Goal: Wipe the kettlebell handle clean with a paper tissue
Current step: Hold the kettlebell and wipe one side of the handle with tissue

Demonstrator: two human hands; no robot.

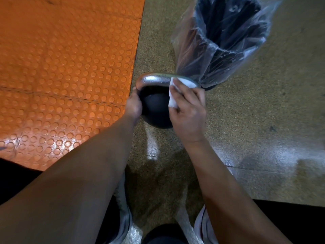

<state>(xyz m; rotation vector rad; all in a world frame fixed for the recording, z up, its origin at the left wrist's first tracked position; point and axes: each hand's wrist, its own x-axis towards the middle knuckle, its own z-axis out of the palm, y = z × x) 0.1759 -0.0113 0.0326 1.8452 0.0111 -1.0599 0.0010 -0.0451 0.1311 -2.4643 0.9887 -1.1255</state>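
Note:
A black kettlebell [154, 110] with a shiny silver handle [153, 80] stands on the speckled floor at the middle of the head view. My left hand [133, 106] grips the left side of the kettlebell, just below the handle's bend. My right hand [188, 110] holds a white paper tissue [175, 92] wrapped over the right part of the handle. The tissue hides that end of the handle.
A black bin lined with a clear plastic bag [221, 41] stands just behind the kettlebell, touching it. An orange studded rubber mat [66, 71] covers the floor to the left. The glossy speckled floor [263, 120] spreads to the right. My shoes [123, 217] show at the bottom.

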